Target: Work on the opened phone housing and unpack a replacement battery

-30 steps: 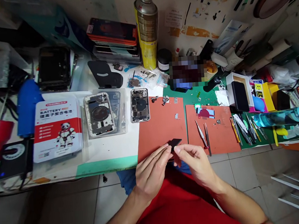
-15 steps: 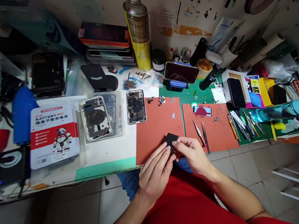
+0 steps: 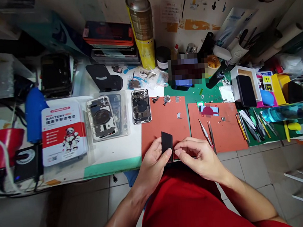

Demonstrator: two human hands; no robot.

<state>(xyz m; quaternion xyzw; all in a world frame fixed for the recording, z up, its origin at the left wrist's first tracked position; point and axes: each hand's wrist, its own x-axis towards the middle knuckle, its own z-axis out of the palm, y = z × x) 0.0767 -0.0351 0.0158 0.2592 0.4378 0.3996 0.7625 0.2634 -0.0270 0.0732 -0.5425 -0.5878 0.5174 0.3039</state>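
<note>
A flat black rectangular phone battery (image 3: 166, 142) stands tilted upward in my left hand (image 3: 152, 166). The left thumb presses its near face, and the other fingers are behind it. Just off its right edge is my right hand (image 3: 199, 156), thumb and index fingertip pinched together; anything between them is too small to make out. Beyond the hands, an opened phone (image 3: 141, 106) lies at the left edge of the orange-red mat (image 3: 164, 123). Small metal parts (image 3: 166, 99) rest at the back of that mat. Tweezers (image 3: 211, 133) and a silver-handled tool (image 3: 204, 130) lie right of my right hand.
To the left are a battery package (image 3: 62, 132) and a phone back housing (image 3: 100, 117). A tall yellow spray can (image 3: 145, 35) stands at the back. On the right, a second mat (image 3: 226, 129), several hand tools (image 3: 252, 124) and a blue bottle (image 3: 287, 111) line the table.
The battery has been turned more upright, its face toward me. My left hand's fingers have gone behind it, and my right fingers have come off its face to beside its edge.
</note>
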